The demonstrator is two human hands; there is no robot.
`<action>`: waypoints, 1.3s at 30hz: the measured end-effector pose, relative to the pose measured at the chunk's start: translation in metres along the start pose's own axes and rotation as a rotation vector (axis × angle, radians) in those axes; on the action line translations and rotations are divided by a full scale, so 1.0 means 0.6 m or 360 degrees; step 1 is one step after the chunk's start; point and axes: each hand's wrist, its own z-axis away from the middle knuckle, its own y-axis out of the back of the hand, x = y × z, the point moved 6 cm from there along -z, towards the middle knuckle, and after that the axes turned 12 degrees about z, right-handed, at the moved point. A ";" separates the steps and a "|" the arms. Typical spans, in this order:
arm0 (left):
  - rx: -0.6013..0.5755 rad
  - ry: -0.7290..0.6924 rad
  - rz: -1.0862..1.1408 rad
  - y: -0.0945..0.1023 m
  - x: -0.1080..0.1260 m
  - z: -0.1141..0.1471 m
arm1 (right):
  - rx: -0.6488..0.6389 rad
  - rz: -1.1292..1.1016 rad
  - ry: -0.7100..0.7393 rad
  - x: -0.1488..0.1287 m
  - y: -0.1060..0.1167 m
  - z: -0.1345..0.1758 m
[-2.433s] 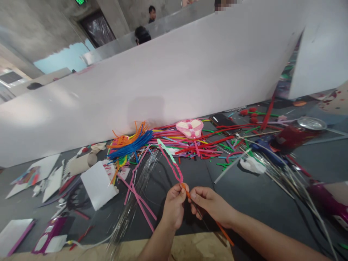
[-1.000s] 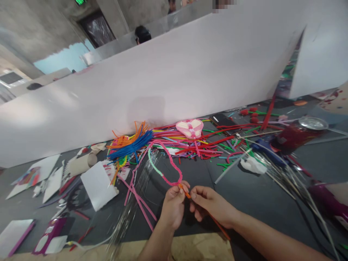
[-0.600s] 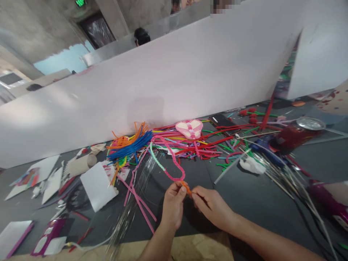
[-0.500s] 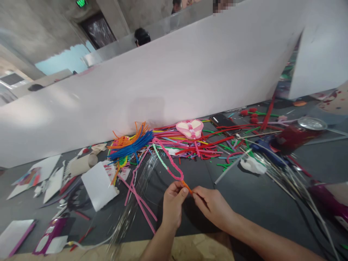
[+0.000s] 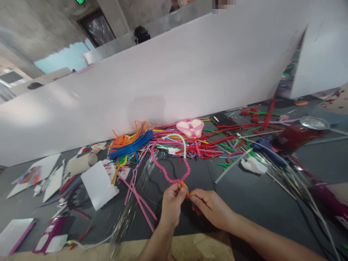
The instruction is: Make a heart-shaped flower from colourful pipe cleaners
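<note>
A loop of pink and mint pipe cleaner (image 5: 163, 171) rises from a short twisted orange pipe cleaner (image 5: 183, 185) at its base. My left hand (image 5: 172, 203) pinches the orange piece just under the loop, thumb on top. On the lower end of the same orange piece, my right hand (image 5: 209, 206) is closed with thumb and forefinger. Both hands hang over the near middle of the dark table, and the loop stands out ahead of them. Behind it lies a pink and cream butterfly-like shape (image 5: 190, 128) on a pink stem.
Blue pipe cleaners (image 5: 132, 146) lie in a bundle with orange ones at centre-left. A blue glue gun (image 5: 268, 146) and a red can (image 5: 296, 136) stand at right. Toward the left are a cardboard roll (image 5: 83, 164) and white card (image 5: 99, 185). A white partition (image 5: 168, 83) borders the back.
The loop has turned from a narrow, edge-on view to a wide, open ring facing me. My right fingers have shifted slightly down along the orange pipe cleaner; the left hand stays nearly in place.
</note>
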 end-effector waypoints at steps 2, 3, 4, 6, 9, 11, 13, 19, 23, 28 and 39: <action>-0.0019 0.0019 0.0048 -0.002 -0.001 0.000 | -0.0015 -0.0114 -0.0052 0.004 -0.003 -0.001; -0.0030 0.0039 0.0080 -0.004 -0.002 0.000 | -0.0022 -0.0178 -0.0082 0.006 -0.004 -0.002; -0.0039 0.0063 0.0114 -0.006 -0.003 0.001 | -0.0035 -0.0246 -0.0112 0.007 -0.005 -0.002; -0.0054 0.0110 0.0195 -0.010 -0.003 0.002 | -0.0081 -0.0410 -0.0177 0.010 -0.009 -0.003; -0.0117 0.0185 0.0358 -0.020 -0.004 0.004 | -0.0230 -0.0752 -0.0283 0.013 -0.024 -0.003; -0.0157 0.0250 0.0459 -0.026 -0.006 0.007 | -0.0327 -0.0980 -0.0344 0.014 -0.036 -0.002; -0.0177 0.0298 0.0512 -0.031 -0.009 0.008 | -0.0358 -0.1099 -0.0369 0.016 -0.043 -0.001; -0.0051 0.0193 0.0397 -0.023 -0.011 0.005 | -0.0119 -0.0848 -0.0305 0.019 -0.032 -0.005; 0.0072 0.0058 0.0182 -0.007 -0.008 0.001 | -0.0064 -0.0470 -0.0220 0.014 -0.018 -0.003; 0.0163 -0.0015 0.0097 0.007 -0.002 -0.003 | 0.0120 0.0186 0.0010 0.003 0.014 -0.003; 0.0067 0.0028 0.0081 0.003 0.000 -0.002 | 0.0238 0.0378 0.0186 -0.010 0.028 0.000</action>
